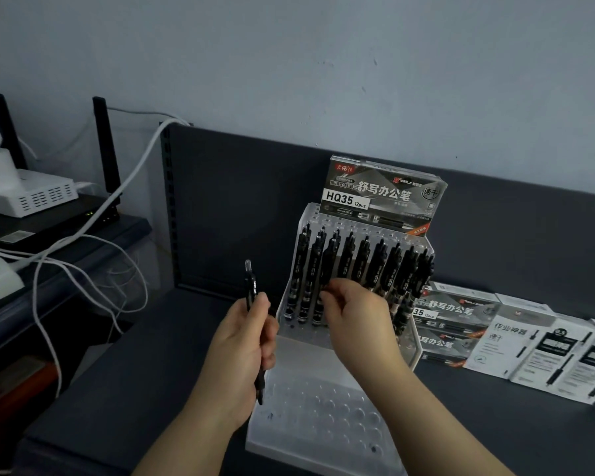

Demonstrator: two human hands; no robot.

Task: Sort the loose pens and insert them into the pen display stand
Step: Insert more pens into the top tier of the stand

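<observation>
A clear stepped pen display stand [327, 417] sits in the middle of the dark shelf. Its back tiers hold several upright black pens [378, 259]; its front tiers show bare round holes. My left hand [244, 345] is left of the stand, shut on one black pen [251, 286] held upright with its clear push button on top. My right hand [354, 314] is at the stand's middle tier, fingertips pinched on a black pen standing in the row [327, 269]. A black HQ35 pen box [382, 197] stands behind the stand.
Several flat pen boxes [516, 338] lie on the shelf to the right. A dark back panel [241, 201] runs behind. At left a lower shelf carries a router [42, 218], white devices and loose white cables [93, 262].
</observation>
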